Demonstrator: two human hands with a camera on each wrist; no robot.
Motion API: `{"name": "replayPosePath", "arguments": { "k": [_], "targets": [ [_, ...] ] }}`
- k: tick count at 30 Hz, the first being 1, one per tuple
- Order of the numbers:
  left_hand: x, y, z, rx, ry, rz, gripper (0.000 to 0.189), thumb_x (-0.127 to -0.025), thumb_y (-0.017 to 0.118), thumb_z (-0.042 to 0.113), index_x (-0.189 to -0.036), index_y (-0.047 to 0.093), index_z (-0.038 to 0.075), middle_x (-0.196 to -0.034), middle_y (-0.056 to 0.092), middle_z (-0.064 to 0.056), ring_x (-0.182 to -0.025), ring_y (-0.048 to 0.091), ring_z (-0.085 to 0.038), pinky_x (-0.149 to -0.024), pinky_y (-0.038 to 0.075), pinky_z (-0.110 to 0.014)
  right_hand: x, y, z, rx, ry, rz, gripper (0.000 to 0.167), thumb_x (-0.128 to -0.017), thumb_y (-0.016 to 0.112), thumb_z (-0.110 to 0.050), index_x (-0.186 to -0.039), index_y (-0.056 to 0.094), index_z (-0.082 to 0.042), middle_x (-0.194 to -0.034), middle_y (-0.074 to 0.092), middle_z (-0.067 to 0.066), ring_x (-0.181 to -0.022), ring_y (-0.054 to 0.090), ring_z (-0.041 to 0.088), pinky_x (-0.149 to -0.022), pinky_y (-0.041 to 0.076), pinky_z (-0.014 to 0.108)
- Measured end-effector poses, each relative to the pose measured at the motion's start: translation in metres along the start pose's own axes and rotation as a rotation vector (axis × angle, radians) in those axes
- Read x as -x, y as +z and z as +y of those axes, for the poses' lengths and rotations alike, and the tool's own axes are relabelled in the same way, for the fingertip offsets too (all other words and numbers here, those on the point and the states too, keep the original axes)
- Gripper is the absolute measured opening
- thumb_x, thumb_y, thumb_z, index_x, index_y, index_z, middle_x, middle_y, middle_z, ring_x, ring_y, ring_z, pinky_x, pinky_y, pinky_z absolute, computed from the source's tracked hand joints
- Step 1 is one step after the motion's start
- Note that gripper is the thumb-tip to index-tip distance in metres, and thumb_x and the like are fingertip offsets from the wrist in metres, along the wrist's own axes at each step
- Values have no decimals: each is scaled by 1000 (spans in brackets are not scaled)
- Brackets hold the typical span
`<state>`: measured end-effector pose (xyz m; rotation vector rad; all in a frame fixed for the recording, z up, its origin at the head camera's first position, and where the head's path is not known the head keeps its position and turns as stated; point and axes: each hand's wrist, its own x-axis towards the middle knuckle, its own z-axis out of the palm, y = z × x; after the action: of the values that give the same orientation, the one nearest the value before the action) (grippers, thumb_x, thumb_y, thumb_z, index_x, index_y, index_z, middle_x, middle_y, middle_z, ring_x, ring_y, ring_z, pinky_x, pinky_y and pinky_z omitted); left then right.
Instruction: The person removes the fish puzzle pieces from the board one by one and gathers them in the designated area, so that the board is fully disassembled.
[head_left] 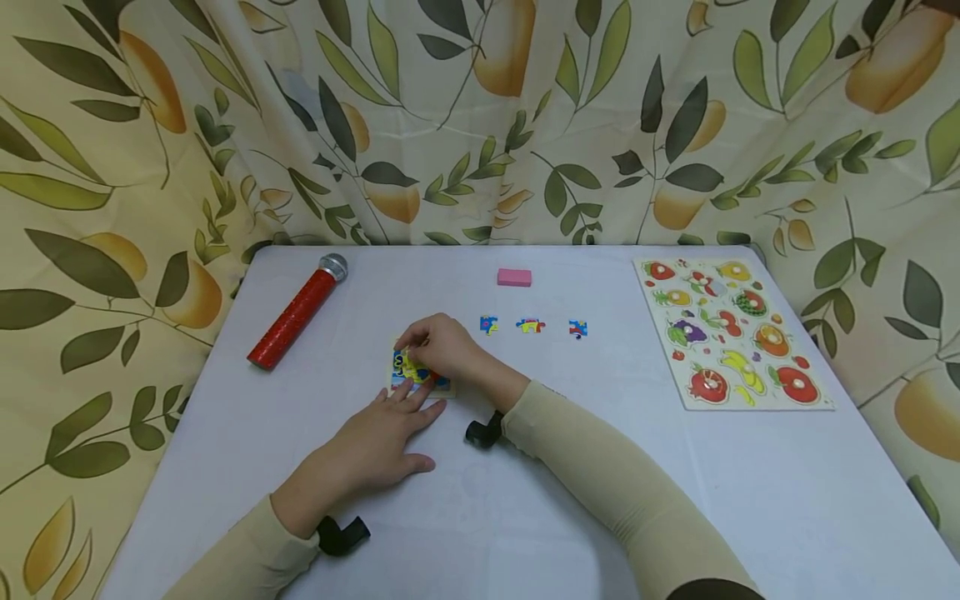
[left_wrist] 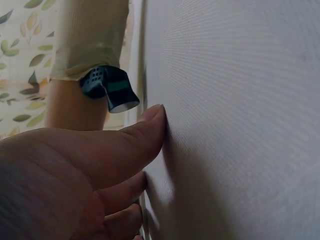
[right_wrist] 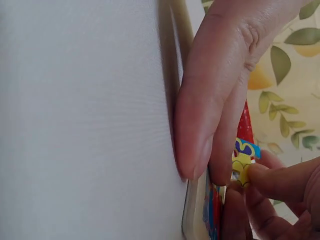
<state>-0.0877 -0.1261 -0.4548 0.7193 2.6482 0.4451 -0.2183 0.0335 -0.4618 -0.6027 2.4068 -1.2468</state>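
A small jigsaw puzzle board (head_left: 400, 385) with a yellow, blue and red picture lies on the white table, partly covered by both hands. My left hand (head_left: 378, 437) rests palm down at its near edge, fingers extended onto the board and thumb spread to the right. Reaching across from the right, my right hand (head_left: 452, 348) is over the board's far part. In the right wrist view, its thumb and fingers pinch a yellow-and-blue puzzle piece (right_wrist: 243, 162). Beside that, the left fingers press at the board's pale rim (right_wrist: 196, 210).
Three loose puzzle pieces (head_left: 531, 325) lie in a row right of the board. Behind them is a pink block (head_left: 513, 277). A red glittery microphone (head_left: 294, 319) with a silver head lies at the left. A fruit picture board (head_left: 693, 346) lies at the right.
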Motion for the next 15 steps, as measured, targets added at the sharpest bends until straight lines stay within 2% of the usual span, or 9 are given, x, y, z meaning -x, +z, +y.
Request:
{"name": "replayPosePath", "arguments": {
  "k": [8,15],
  "targets": [
    [-1,0,0,1,-16,-9,79,-96,79,48,-164,48,22,-178,32,-7,-167,22,-40,-133,23,-66,2,-9,3,-95,0,-5,19,-101,71,-6,-112,84,-14,-112,79,5,-90,66,19,-73,60,23],
    [-2,1,1,-14,-32,-25,82,-95,79,51,-165,46,24,-179,30,-5,-169,19,-38,-133,23,-65,11,-29,6,-103,40,8,16,-100,74,-7,-111,85,-14,-108,79,5,-87,68,21,-73,63,27]
  ]
}}
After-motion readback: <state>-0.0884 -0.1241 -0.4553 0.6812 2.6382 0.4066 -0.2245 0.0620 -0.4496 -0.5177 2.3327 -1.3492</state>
